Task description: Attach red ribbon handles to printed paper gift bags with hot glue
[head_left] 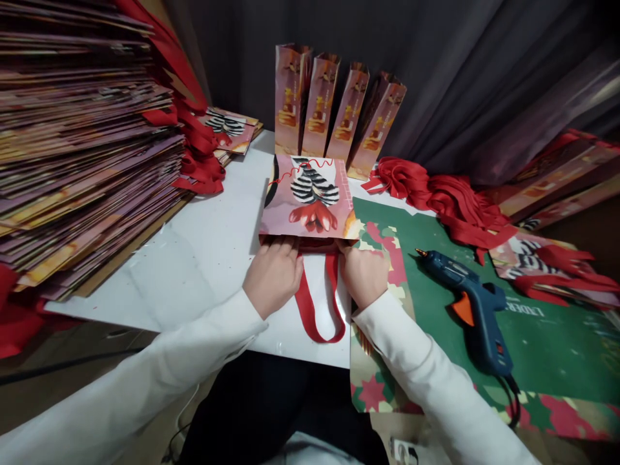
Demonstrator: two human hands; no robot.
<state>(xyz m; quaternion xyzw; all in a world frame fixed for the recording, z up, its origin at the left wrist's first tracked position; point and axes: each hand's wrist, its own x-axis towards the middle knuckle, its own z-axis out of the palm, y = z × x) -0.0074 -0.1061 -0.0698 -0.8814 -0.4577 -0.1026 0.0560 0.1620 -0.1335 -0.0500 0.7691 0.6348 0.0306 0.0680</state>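
A: And straight ahead, beyond both hands, it's curtain [436, 71], dark grey, right up to the top of the view!

B: Look at those folds! Farther out, up past the right hand [364, 274], they slant, and there's a paler sheen across the cloth.

A: Down under the left hand [274, 274], here's the white tabletop [232, 213], faint grey streaks running through it.

B: Glossy, too! A bright glint out left of that hand, and the table's near edge crosses just on this side of both.

A: Lower, left of the left hand, the floor [97, 381]: brownish, dim, detail hard to make out.

B: Soft light over the table, deep shadow in the curtain!
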